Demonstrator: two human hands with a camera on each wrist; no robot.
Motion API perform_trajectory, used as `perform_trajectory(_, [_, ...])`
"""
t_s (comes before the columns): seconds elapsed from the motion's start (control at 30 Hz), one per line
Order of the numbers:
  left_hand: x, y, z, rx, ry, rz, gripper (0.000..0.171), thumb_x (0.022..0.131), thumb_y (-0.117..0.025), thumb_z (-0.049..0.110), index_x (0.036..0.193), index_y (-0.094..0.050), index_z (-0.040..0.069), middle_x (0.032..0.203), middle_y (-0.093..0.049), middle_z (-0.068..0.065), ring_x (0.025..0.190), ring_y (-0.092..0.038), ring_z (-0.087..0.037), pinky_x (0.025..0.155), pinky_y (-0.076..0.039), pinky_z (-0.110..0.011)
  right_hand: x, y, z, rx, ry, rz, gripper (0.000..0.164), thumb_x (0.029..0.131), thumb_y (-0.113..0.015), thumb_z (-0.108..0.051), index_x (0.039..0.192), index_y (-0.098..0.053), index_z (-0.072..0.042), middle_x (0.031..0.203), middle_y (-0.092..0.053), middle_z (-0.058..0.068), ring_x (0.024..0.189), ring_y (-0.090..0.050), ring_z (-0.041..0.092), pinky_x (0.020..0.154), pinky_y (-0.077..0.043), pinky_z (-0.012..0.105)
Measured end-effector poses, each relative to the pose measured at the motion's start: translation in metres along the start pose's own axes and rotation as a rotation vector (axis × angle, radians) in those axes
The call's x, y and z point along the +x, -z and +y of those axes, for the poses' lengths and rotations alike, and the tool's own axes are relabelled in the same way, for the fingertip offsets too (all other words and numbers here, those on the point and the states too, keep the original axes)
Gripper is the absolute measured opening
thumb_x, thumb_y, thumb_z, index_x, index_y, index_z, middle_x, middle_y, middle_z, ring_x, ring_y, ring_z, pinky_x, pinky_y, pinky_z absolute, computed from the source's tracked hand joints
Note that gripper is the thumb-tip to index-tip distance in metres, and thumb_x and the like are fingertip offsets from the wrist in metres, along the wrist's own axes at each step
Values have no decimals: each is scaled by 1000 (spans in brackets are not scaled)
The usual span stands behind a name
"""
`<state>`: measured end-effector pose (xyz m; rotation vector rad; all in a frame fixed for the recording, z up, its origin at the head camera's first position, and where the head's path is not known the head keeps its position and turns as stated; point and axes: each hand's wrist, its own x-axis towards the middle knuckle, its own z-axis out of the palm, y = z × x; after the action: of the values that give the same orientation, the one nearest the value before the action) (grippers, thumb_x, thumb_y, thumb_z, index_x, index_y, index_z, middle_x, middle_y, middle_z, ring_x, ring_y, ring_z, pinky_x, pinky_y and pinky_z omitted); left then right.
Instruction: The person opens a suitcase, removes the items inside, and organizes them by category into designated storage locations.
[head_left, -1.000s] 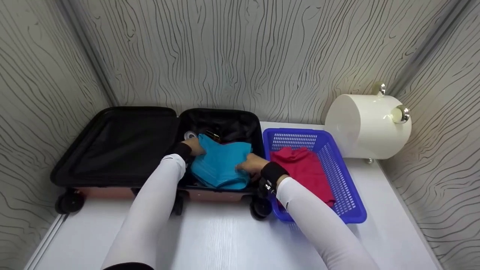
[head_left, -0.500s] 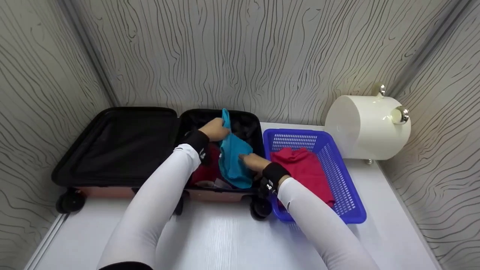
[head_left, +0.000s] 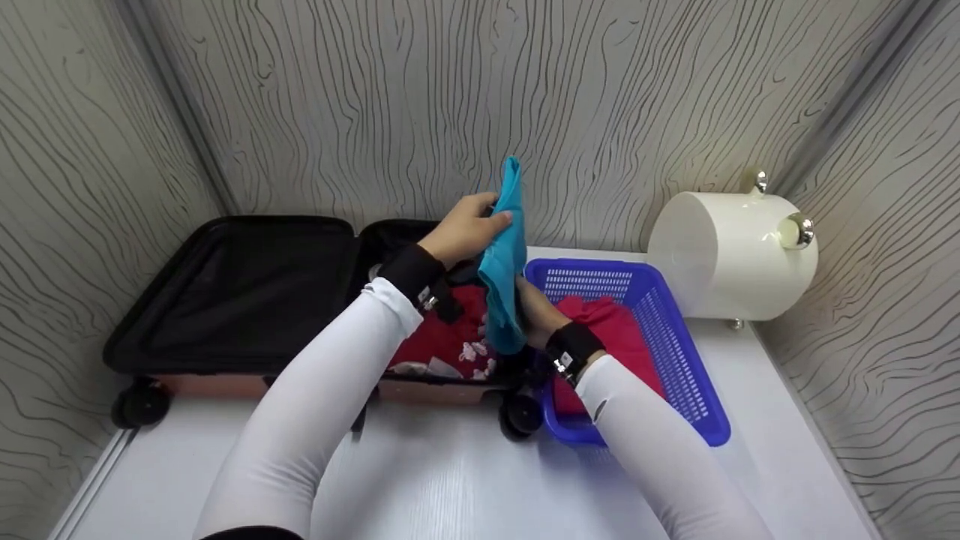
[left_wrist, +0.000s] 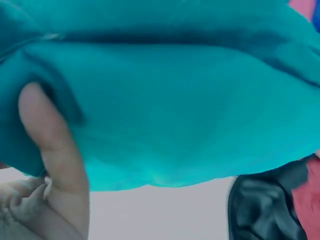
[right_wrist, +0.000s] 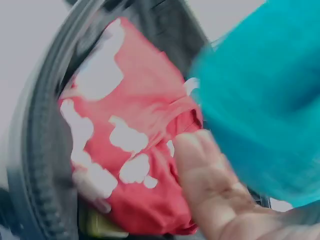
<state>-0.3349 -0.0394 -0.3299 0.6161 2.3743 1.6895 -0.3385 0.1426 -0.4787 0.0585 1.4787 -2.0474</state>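
Note:
A folded turquoise garment is held up on edge over the right half of the open black-lined suitcase. My left hand pinches its upper part, and in the left wrist view the thumb presses on the fabric. My right hand is at the garment's lower right side. In the right wrist view its fingers lie straight alongside the turquoise fabric. Below, inside the suitcase, a red garment with white flower shapes is uncovered.
To the right of the suitcase stands a blue plastic basket with a red garment in it. Behind the basket lies a cream cylinder with shiny round feet. Patterned walls enclose the white tabletop.
The turquoise garment has come up out of the suitcase, turned on edge and moved right. Both hands rose with it, the left one farther, baring the red flowered garment.

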Motion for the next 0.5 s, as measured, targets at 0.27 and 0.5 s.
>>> perform_trajectory(0.27, [0, -3, 12, -124, -53, 47, 46, 117, -48, 18, 159, -47, 0, 149, -63, -23, 135, -64, -32, 114, -53, -43, -27, 24, -22, 132, 114, 134, 44, 117, -38, -43, 128, -59, -6, 99, -74, 3, 89, -73, 15, 83, -60, 30])
perform_trajectory(0.5, [4, -14, 0, -70, -38, 44, 46, 116, -49, 17, 159, -48, -1, 144, -66, -24, 124, -68, -29, 106, -56, -42, -60, 61, -48, -192, 257, 299, 63, 118, -39, -33, 169, -23, 0, 126, -64, 8, 100, -72, 10, 88, -62, 28])
